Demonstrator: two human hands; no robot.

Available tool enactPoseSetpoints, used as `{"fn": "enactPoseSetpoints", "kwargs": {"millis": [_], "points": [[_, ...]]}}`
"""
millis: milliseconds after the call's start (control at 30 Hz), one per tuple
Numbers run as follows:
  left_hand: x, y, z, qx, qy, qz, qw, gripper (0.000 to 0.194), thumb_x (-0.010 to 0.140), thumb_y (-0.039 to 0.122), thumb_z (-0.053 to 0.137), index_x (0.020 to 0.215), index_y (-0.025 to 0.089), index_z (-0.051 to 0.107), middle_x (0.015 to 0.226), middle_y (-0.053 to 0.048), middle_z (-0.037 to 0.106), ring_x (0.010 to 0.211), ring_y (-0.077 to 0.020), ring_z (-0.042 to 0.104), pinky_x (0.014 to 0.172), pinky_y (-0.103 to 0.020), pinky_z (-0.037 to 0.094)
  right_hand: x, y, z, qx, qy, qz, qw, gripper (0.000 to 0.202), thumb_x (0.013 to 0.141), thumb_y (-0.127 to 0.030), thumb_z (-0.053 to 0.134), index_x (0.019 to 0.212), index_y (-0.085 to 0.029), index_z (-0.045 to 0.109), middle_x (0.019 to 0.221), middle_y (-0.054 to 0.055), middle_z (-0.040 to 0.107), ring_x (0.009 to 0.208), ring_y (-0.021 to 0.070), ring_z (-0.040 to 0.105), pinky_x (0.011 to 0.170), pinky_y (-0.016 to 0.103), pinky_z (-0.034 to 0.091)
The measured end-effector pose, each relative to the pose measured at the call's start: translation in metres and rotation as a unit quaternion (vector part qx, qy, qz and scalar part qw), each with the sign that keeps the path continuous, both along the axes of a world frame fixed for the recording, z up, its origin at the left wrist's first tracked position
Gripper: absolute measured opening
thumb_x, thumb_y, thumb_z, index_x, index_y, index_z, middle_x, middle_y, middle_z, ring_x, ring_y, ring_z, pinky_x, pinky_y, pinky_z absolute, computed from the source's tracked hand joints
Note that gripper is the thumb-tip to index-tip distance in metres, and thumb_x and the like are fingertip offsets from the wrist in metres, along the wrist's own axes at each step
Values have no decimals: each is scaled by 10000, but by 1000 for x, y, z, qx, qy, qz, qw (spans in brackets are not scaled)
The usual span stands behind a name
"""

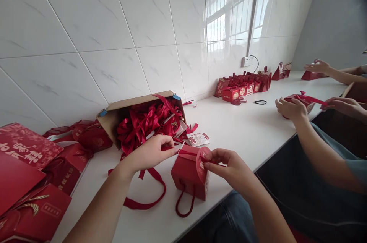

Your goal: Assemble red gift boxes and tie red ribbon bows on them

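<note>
A small red gift box with a dark red rope handle stands on the table in front of me. My left hand pinches a red ribbon at the box's upper left edge. At the right side, my right hand has thumb and fingers closed at the round flap; part of the ribbon shows there. A loose length of red ribbon curls on the table below my left wrist. Just behind the gift box lies a white and red printed card.
Behind my hands a cardboard carton lies on its side, full of red ribbons. Red boxes pile up at left. Several finished-looking boxes line the wall. At right, co-workers' hands handle other boxes; a black ring lies nearby.
</note>
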State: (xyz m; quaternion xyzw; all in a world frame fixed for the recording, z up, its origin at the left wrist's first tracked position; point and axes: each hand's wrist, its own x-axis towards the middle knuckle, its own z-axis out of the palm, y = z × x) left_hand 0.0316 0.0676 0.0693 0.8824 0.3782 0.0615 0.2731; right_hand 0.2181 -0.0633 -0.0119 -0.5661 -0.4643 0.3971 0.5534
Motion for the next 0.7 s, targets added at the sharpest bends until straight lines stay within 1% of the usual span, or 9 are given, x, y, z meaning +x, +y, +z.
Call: {"fn": "enactPoseSetpoints", "kwargs": {"millis": [67,133,200,267,333,367,500,600,700], "points": [[0,0,0,-3,-1,-1,1000,381,781,567,515,714,192,511,648,33,427,577,-115,357,519,-230,291,-1,0,2,14,-40,-29,999,118,718,-287,630,720,-171,605,747,20,633,734,166,558,687,282,437],[0,1,0,-7,-2,-1,1000,386,780,571,516,714,191,509,643,33,420,572,-114,355,518,-229,288,-2,-1,3,43,-107,-83,990,78,713,-242,593,664,-187,567,694,5,587,686,161,530,653,284,417],[-1,1,-1,-8,-5,-5,1000,394,778,580,514,710,191,508,644,32,418,578,-116,359,522,-229,289,-3,-1,1,83,-193,-149,966,33,713,-197,556,682,-201,567,663,-9,546,661,158,511,684,307,396],[-1,2,-2,-9,-8,-13,1000,403,775,588,513,704,192,508,651,30,424,590,-120,364,529,-229,294,-2,-1,-1,122,-279,-198,932,129,731,-156,527,787,-225,621,654,-20,531,669,158,512,758,348,358],[-1,3,-2,-8,-6,-15,1000,405,771,592,512,706,193,513,654,30,426,593,-121,366,527,-230,293,0,0,-5,147,-346,-208,903,222,755,-129,518,848,-261,671,656,-20,541,688,160,516,793,375,307],[-1,3,-3,-7,-5,-13,1000,402,768,589,515,706,192,515,655,29,432,593,-122,370,527,-231,294,1,0,-6,154,-368,-208,893,234,768,-123,521,828,-272,691,661,-14,550,696,161,514,791,378,288],[0,3,-2,-19,2,-16,1000,376,758,559,538,691,190,512,653,27,449,580,-117,376,520,-231,299,3,4,-12,160,-392,-239,874,257,799,-126,559,669,-273,725,670,5,549,704,162,489,777,379,251],[0,4,-4,-33,24,-22,999,407,751,581,532,653,190,476,630,30,416,551,-111,341,484,-232,268,4,7,-16,154,-391,-278,864,273,798,-131,592,627,-288,736,672,5,524,693,156,469,778,385,238],[-3,6,-9,-43,60,-26,997,436,763,609,497,637,194,445,625,29,392,544,-115,323,471,-237,240,5,10,-20,132,-399,-274,865,288,792,-119,597,634,-307,746,688,9,528,705,159,469,782,398,241]]}}
